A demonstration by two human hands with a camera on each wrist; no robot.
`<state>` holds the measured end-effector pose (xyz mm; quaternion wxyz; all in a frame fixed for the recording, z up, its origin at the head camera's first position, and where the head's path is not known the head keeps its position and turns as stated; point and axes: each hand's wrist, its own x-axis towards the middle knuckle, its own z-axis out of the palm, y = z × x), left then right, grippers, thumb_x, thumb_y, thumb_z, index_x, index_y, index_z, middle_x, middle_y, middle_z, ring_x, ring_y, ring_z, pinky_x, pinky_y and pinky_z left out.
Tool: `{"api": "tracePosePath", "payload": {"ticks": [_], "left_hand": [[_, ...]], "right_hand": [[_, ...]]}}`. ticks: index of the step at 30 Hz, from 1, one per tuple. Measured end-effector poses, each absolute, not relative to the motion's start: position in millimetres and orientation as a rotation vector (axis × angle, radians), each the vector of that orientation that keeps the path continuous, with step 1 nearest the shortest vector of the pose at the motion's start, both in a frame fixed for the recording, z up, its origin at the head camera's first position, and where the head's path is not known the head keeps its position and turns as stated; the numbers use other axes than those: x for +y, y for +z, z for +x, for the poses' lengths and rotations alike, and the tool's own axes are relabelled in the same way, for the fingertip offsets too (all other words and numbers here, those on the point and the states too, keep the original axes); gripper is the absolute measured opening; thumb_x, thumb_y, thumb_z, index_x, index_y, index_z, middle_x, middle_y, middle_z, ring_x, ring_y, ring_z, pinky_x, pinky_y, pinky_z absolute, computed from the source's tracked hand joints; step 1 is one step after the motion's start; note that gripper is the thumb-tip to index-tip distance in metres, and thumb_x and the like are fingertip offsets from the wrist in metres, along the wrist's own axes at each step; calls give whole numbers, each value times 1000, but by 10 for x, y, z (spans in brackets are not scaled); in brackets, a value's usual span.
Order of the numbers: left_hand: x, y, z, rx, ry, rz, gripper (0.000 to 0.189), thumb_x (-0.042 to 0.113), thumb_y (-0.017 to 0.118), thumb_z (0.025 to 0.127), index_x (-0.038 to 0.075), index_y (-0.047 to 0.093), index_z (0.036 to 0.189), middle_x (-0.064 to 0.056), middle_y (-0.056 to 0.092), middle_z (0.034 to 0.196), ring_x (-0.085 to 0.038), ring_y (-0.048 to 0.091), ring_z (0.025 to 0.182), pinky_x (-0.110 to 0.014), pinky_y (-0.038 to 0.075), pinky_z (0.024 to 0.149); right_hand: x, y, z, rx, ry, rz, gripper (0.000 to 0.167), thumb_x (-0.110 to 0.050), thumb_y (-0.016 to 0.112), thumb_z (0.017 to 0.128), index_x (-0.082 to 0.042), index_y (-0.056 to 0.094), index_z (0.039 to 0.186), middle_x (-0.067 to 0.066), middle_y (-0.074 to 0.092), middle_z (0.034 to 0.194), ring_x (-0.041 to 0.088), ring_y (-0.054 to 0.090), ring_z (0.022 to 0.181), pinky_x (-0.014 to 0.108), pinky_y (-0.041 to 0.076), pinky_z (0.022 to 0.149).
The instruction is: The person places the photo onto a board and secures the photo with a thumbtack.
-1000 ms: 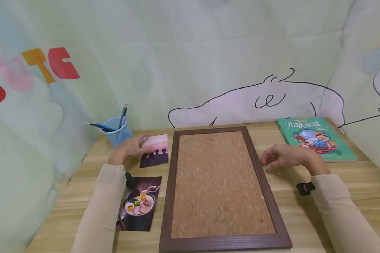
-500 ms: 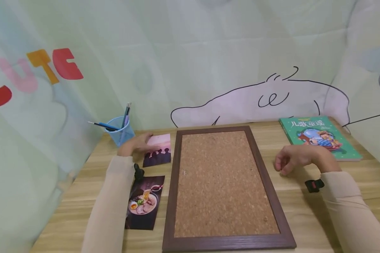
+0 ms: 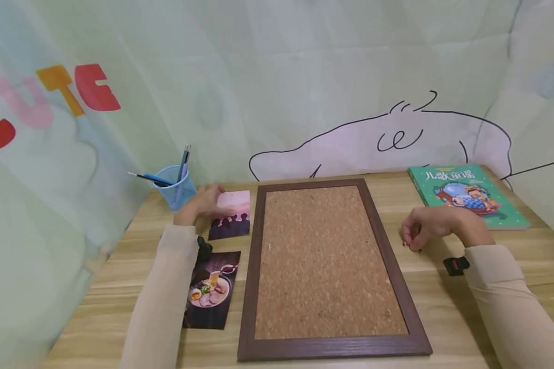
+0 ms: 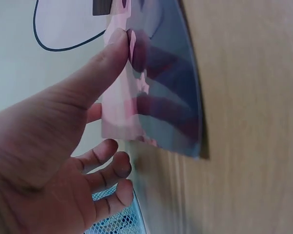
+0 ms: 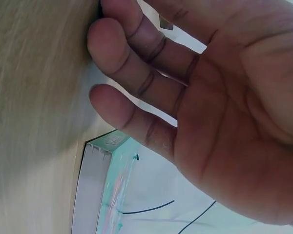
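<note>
Right of the cork board (image 3: 332, 266), the right hand (image 3: 430, 224) curls narrow, its hold impossible to tell; to the left, the left hand (image 3: 203, 203) pinches the pink photo (image 3: 237, 224), which a hard thumb could crease. Fumbling could scatter the tiny bits (image 3: 420, 250).

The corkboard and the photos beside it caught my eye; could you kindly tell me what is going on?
A person is at work around a framed corkboard. Their left grip pinches the pink-sky photo, left of the board. Their right grip is down by the table on the other side, next to tiny objects; whether it holds one is hard to tell. The noodle-bowl photo lies nearer the person, and neither photo is on the corkboard.
</note>
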<state>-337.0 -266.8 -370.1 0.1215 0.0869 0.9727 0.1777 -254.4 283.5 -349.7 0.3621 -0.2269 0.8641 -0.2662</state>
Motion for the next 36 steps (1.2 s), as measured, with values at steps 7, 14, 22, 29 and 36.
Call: {"api": "tracePosePath", "payload": {"ticks": [7,14,22,29,36], "left_hand": [[-2628,-3694,-3363,2844,631,285,81,36,78,87,0,31,143,-29,47,132,-42,48,116,-59,39,103],[-2615,-3598,-3340,2828,601,288,58,24,69,95,1,37,138,-26,55,119,-38,53,104,-54,44,94],[-2584,-3485,-3312,2876,630,342,38,10,53,102,1,43,136,-26,58,108,-37,55,95,-49,47,84],[-2626,-3422,-3279,2914,683,419,35,6,48,101,2,44,136,-22,58,98,-29,54,80,-38,45,68],[-2628,-3328,-3247,2971,733,467,37,5,48,101,2,43,137,-19,57,88,-24,51,69,-35,43,61]], "right_hand": [[2801,-3486,-2543,2223,-711,-594,20,-6,80,83,-3,62,91,1,62,83,14,56,77,26,48,70],[2729,-3468,-2538,2294,-666,-644,14,-8,78,84,-6,65,89,-1,62,79,12,55,74,25,46,67],[2715,-3502,-2562,2342,-597,-690,9,-4,75,84,-9,67,85,-4,61,76,9,54,71,24,44,65],[2711,-3513,-2552,2338,-609,-730,8,-3,71,85,-10,67,83,-4,60,74,8,52,67,22,42,62],[2707,-3510,-2540,2384,-624,-748,10,-2,68,85,-11,65,84,-4,59,76,10,53,69,23,43,62]]}}
